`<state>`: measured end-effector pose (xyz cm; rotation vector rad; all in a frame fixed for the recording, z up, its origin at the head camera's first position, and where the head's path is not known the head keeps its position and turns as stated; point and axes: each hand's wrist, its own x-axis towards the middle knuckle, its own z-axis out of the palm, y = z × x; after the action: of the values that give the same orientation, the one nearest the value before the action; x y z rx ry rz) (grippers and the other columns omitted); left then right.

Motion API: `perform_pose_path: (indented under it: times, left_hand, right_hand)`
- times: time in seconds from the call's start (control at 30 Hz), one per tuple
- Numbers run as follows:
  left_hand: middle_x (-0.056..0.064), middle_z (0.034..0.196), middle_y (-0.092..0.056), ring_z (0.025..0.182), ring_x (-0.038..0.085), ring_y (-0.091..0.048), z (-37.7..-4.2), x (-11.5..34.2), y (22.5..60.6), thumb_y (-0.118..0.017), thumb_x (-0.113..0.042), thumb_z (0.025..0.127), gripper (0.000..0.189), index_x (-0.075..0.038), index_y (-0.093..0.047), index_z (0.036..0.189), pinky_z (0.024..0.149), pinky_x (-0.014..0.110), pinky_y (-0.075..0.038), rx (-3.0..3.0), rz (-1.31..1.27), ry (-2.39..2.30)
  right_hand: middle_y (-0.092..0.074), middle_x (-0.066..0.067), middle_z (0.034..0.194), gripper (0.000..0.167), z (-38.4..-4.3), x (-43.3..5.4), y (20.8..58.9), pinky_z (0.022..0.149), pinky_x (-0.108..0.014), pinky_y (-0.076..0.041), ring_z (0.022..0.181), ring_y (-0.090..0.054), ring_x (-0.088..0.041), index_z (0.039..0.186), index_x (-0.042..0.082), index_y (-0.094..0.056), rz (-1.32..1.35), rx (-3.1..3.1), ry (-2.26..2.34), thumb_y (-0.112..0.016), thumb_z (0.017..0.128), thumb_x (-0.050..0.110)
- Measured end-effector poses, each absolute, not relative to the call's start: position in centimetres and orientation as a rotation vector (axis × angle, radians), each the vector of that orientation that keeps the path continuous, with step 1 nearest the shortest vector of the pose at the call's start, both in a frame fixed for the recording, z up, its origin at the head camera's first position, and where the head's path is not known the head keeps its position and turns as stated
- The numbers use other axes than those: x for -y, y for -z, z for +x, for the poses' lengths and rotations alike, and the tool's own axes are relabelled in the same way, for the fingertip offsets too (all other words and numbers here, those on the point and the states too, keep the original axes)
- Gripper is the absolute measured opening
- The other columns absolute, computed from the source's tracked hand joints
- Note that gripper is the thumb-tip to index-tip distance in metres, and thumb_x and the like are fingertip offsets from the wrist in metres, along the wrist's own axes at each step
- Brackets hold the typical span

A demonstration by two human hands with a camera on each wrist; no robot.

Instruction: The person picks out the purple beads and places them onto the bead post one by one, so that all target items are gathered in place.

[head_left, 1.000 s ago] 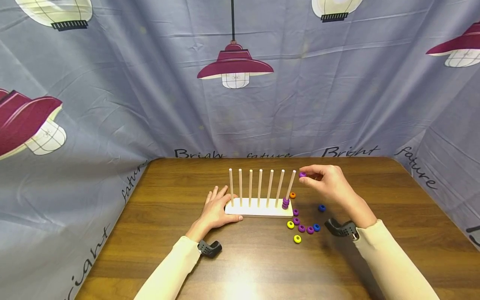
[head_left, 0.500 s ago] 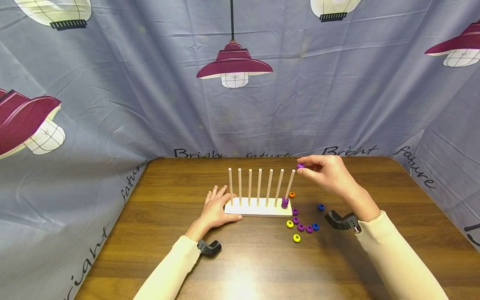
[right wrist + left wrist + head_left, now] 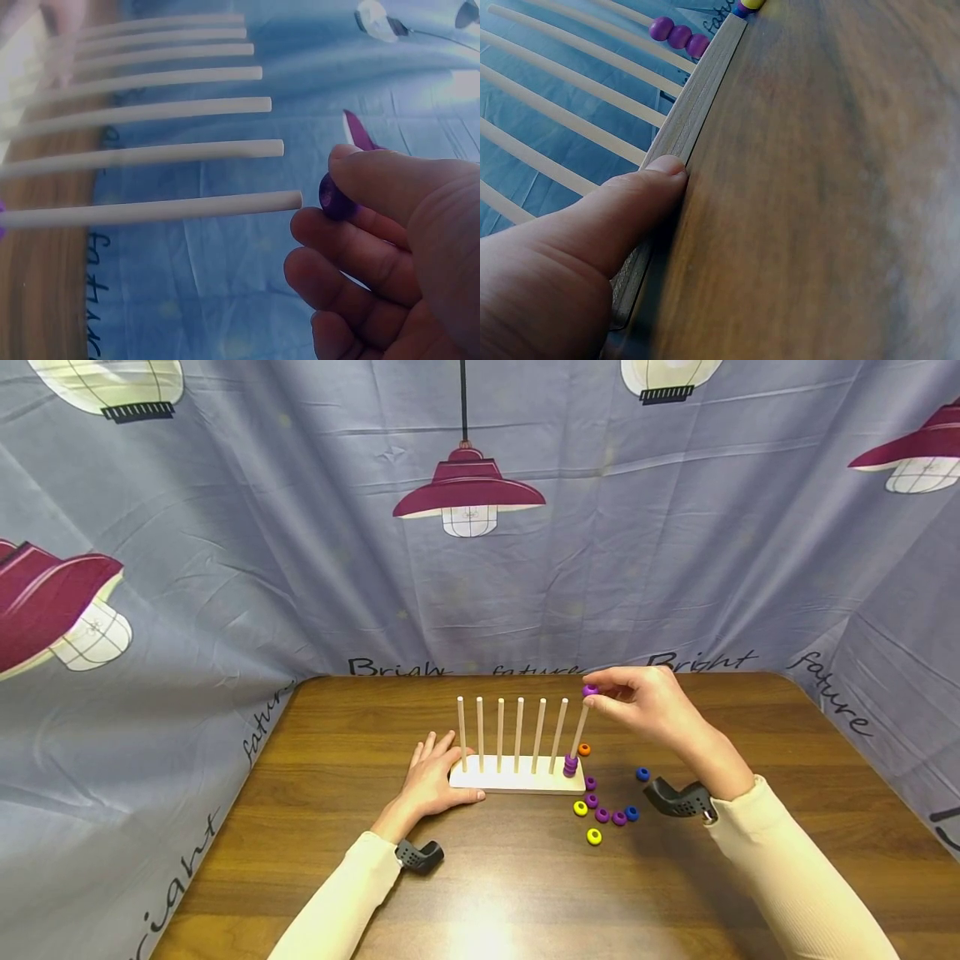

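In the head view, a pale wooden peg board with several upright pegs lies on the table. My left hand holds its left end, thumb along the front edge, index finger at the back and other fingers spread on the table. My right hand pinches a purple bead between thumb and forefinger at the top of the rightmost peg. In the right wrist view the held bead sits just beyond the peg's tip, a small gap apart. Three purple beads are stacked low on that peg.
Right of the board lie several loose purple beads, two yellow beads, two blue beads and an orange bead. A printed grey-blue curtain hangs behind the wooden table.
My right hand has risen and then shifted left, bringing the purple bead from beside the rightmost peg to its top. The left hand and the board have stayed put.
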<state>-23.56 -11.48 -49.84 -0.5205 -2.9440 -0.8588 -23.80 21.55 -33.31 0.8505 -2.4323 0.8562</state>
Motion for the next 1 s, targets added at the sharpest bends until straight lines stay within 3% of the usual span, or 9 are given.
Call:
perform_pose_path:
  times: [0.3, 0.67, 0.8, 1.0]
  left_hand:
    - [0.022, 0.161, -0.039, 0.154, 0.052, -0.020, -23.6, 11.5, 49.9, -0.085, -0.051, 0.074, 0.070, -0.018, -0.065, 0.133, 0.126, 0.066, -0.013, 2.944, -0.514, 0.872]
    - [0.022, 0.161, -0.039, 0.154, 0.053, -0.020, -23.5, 11.4, 49.9, -0.085, -0.050, 0.074, 0.069, -0.018, -0.065, 0.132, 0.126, 0.065, -0.014, 2.946, -0.512, 0.877]
    - [0.022, 0.161, -0.040, 0.153, 0.053, -0.021, -23.5, 11.4, 49.9, -0.085, -0.050, 0.074, 0.069, -0.018, -0.065, 0.131, 0.126, 0.065, -0.014, 2.945, -0.512, 0.869]
    - [0.022, 0.161, -0.039, 0.154, 0.052, -0.020, -23.6, 11.4, 49.9, -0.084, -0.051, 0.074, 0.069, -0.019, -0.065, 0.131, 0.126, 0.065, -0.014, 2.946, -0.512, 0.866]
  right_hand:
    - [-0.080, -0.006, 0.085, 0.020, -24.0, -21.3, 33.4, 0.065, -0.009, -0.052, 0.073, -0.067, 0.003, 0.100, 0.004, -0.079, 0.838, 2.444, -0.849, -0.083, 0.081, 0.003]
    - [-0.080, -0.005, 0.085, 0.020, -23.7, -21.2, 33.8, 0.064, -0.016, -0.055, 0.071, -0.071, -0.011, 0.101, 0.006, -0.080, 0.850, 2.443, -0.845, -0.084, 0.081, 0.006]
    - [-0.080, -0.005, 0.086, 0.020, -23.7, -21.3, 34.1, 0.064, -0.023, -0.059, 0.072, -0.070, -0.007, 0.101, 0.005, -0.079, 0.854, 2.438, -0.852, -0.084, 0.081, 0.005]
    - [-0.080, -0.006, 0.084, 0.021, -23.9, -21.5, 34.5, 0.063, -0.024, -0.059, 0.071, -0.067, -0.001, 0.099, 0.004, -0.079, 0.869, 2.412, -0.846, -0.084, 0.079, 0.002]
